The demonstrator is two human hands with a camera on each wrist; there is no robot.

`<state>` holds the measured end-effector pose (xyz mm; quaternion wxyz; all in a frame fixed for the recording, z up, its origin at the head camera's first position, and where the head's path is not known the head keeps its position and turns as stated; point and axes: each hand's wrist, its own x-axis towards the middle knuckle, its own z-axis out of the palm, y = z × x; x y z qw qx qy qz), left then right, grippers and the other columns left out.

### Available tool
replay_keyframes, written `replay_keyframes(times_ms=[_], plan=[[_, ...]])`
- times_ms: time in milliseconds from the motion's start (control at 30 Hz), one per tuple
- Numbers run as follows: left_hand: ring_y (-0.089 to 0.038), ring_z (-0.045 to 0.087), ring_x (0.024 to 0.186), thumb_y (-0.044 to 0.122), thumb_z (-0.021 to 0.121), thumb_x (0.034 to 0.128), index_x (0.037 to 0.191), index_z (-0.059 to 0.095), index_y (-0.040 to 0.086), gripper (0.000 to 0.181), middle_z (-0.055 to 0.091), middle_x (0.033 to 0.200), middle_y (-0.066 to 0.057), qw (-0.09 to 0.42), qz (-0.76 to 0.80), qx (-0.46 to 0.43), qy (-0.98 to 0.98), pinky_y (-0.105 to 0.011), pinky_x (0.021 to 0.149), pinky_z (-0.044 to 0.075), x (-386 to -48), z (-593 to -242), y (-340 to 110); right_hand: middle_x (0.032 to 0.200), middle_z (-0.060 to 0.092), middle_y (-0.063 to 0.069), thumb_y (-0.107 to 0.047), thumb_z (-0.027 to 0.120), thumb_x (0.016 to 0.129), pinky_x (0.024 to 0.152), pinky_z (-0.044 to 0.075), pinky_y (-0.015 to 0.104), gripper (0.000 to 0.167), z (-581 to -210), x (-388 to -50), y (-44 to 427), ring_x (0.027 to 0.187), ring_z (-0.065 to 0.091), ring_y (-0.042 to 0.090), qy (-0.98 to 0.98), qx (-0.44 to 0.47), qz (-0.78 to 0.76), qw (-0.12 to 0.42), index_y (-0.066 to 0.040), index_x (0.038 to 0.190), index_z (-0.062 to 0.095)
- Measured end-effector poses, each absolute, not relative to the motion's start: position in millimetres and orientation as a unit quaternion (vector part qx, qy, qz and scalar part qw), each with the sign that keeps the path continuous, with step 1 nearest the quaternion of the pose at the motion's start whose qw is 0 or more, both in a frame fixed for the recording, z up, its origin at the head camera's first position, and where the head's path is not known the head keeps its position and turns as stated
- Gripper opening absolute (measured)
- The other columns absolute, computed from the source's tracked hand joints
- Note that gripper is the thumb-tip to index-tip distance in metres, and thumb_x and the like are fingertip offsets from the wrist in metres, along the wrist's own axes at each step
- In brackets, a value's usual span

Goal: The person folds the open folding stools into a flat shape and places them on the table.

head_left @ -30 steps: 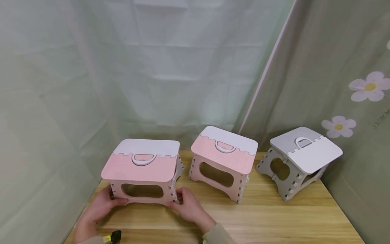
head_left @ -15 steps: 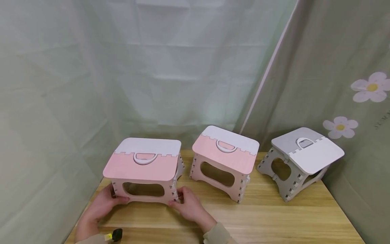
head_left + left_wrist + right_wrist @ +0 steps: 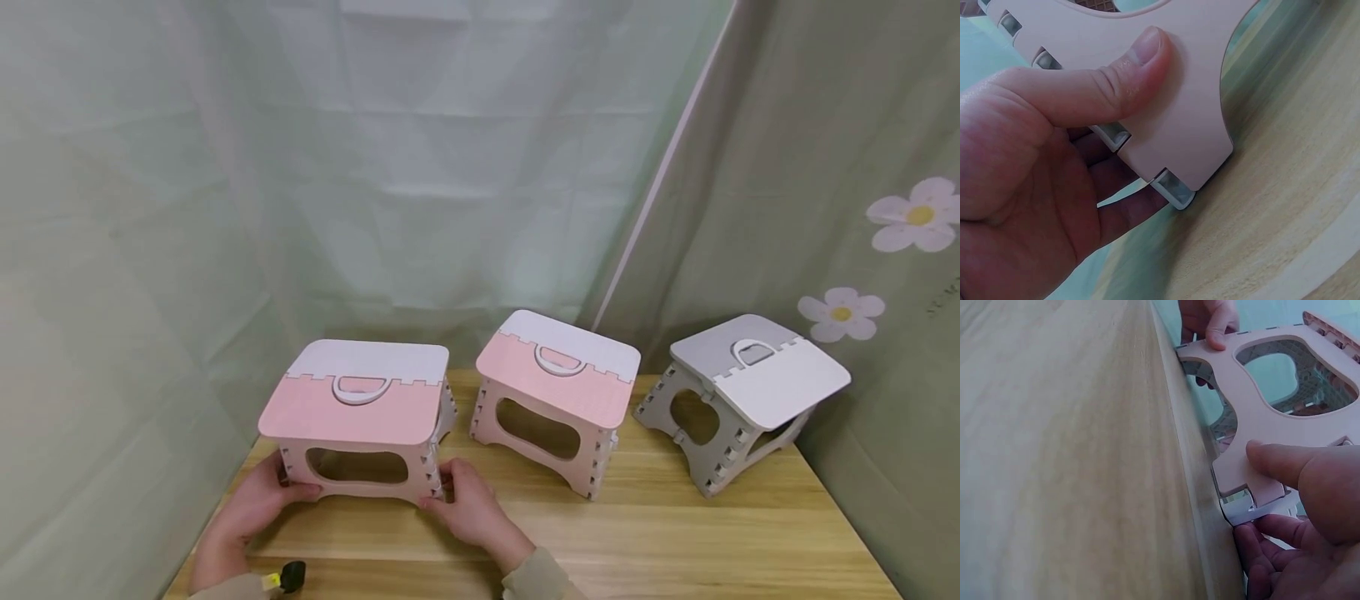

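A pink and white folding stool [image 3: 352, 408] stands unfolded at the left of the wooden table. My left hand [image 3: 258, 500] grips its front left leg low down; in the left wrist view the thumb lies on the pink leg panel [image 3: 1191, 106] and the fingers go behind its edge. At the front right leg, my right hand [image 3: 472, 504] pinches the foot, thumb on the front face and fingers behind, as the right wrist view shows. The stool's feet appear to rest on the tabletop. Its rear legs are mostly hidden.
A second pink and white folding stool [image 3: 555, 367] stands unfolded just to the right. Farther right is a grey and white folding stool [image 3: 757, 367], turned at an angle. Pale green curtains [image 3: 420, 183] close off the back and sides of the wooden table [image 3: 637, 542].
The whole head view has shifted slightly, with everything a little farther right. Both hands keep the same hold on the left stool, and the other stools stand as before.
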<state>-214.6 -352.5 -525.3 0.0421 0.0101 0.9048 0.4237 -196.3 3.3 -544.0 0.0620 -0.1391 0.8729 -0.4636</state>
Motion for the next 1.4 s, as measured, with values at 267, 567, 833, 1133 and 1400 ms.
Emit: replay_keyframes(times_ms=[267, 567, 833, 1133, 1400], plan=[[-0.035, 0.06, 0.118, 0.026, 0.093, 0.085, 0.147, 0.045, -0.011, 0.087, 0.061, 0.136, -0.028, 0.043, 0.429, 0.017, 0.902, -0.032, 0.091, 0.053, -216.1, -525.4, -351.6, 0.107, 0.062, -0.006, -0.041, 0.088, 0.09, 0.091, 0.043, 0.048, 0.048, -543.6, -198.9, 2.7, 0.099, 0.059, 0.016, 0.875, -0.125, -0.465, 0.057, -0.011, 0.119, 0.064], [-0.036, 0.06, 0.123, 0.028, 0.094, 0.0847, 0.15, 0.043, -0.011, 0.091, 0.06, 0.141, -0.029, 0.042, 0.426, 0.013, 0.903, -0.036, 0.096, 0.052, -214.1, -530.1, -350.8, 0.098, 0.058, -0.006, -0.039, 0.089, 0.09, 0.082, 0.047, 0.038, 0.043, -542.8, -199.1, 4.3, 0.09, 0.054, 0.013, 0.877, -0.12, -0.46, 0.068, -0.012, 0.11, 0.062], [-0.036, 0.061, 0.122, 0.028, 0.094, 0.0847, 0.149, 0.043, -0.011, 0.091, 0.061, 0.14, -0.029, 0.035, 0.423, 0.022, 0.905, -0.033, 0.094, 0.052, -212.9, -529.0, -352.7, 0.103, 0.058, -0.008, -0.041, 0.085, 0.094, 0.085, 0.042, 0.046, 0.039, -546.1, -199.0, 2.5, 0.095, 0.055, 0.012, 0.888, -0.138, -0.434, 0.061, -0.014, 0.11, 0.062], [-0.035, 0.062, 0.119, 0.027, 0.094, 0.0849, 0.147, 0.046, -0.011, 0.088, 0.062, 0.137, -0.028, 0.031, 0.421, 0.028, 0.906, -0.034, 0.093, 0.053, -210.8, -526.9, -351.9, 0.1, 0.054, -0.007, -0.044, 0.082, 0.095, 0.082, 0.041, 0.042, 0.039, -544.8, -200.5, 4.7, 0.092, 0.05, 0.011, 0.894, -0.156, -0.415, 0.064, -0.016, 0.11, 0.06], [-0.034, 0.062, 0.118, 0.026, 0.093, 0.0858, 0.146, 0.048, -0.011, 0.084, 0.063, 0.136, -0.028, 0.03, 0.425, 0.032, 0.904, -0.032, 0.091, 0.053, -207.9, -523.3, -350.9, 0.096, 0.05, -0.006, -0.044, 0.081, 0.095, 0.079, 0.041, 0.043, 0.039, -540.9, -197.2, 3.5, 0.086, 0.049, 0.012, 0.906, -0.161, -0.387, 0.057, -0.015, 0.107, 0.058]])
